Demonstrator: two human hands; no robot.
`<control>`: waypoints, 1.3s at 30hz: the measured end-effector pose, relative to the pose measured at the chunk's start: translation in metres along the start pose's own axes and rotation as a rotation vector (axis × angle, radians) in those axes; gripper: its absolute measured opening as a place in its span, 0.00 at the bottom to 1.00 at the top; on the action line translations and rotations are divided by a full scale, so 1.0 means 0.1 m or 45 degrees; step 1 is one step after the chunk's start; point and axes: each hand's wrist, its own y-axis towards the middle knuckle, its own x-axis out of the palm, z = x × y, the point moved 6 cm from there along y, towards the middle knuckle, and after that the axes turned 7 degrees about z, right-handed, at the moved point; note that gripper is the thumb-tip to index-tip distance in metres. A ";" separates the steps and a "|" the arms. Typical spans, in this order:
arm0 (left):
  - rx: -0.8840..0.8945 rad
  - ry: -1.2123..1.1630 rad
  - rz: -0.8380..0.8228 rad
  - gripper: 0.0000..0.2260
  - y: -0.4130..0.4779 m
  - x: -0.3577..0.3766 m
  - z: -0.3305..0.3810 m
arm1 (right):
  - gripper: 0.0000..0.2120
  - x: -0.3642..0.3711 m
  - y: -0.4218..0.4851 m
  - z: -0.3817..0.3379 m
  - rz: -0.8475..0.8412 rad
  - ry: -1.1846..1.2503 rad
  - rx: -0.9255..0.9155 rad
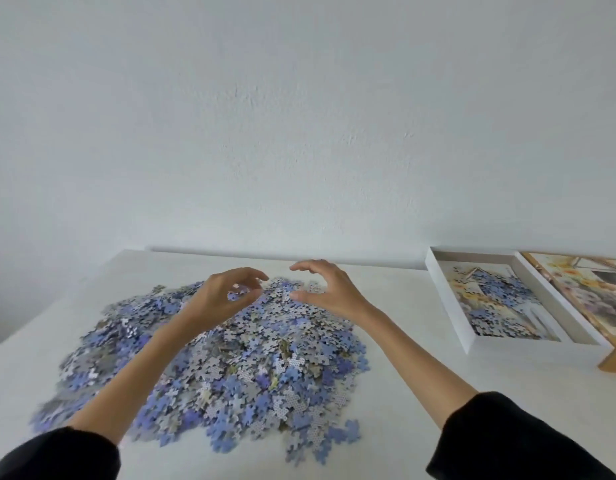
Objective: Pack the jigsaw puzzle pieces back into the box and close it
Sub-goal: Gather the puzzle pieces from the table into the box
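— One question first: what can't we make out?
— Plenty. The white surface [386,393] runs off the frame at the left and bottom. The lid [583,292], just beside the box on its right, is cut by the frame edge, so only part of its flower picture shows.
— And the puzzle pieces?
— Most lie in a broad blue-grey pile [247,368] mid-surface. A smaller heap [500,292] sits inside the open white box [448,306], well right of the pile.
— The hands?
— Both are over the pile's far edge. The right hand [329,289] is arched wide, thumb down among the pieces, gripping nothing. The left hand [223,299] is curled; its fingers [254,275] half hide a few pieces, so I cannot tell whether they pinch any.
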 end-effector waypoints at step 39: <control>-0.045 0.416 -0.494 0.52 -0.67 0.01 -1.21 | 0.50 1.32 0.03 0.21 -0.383 -0.871 0.152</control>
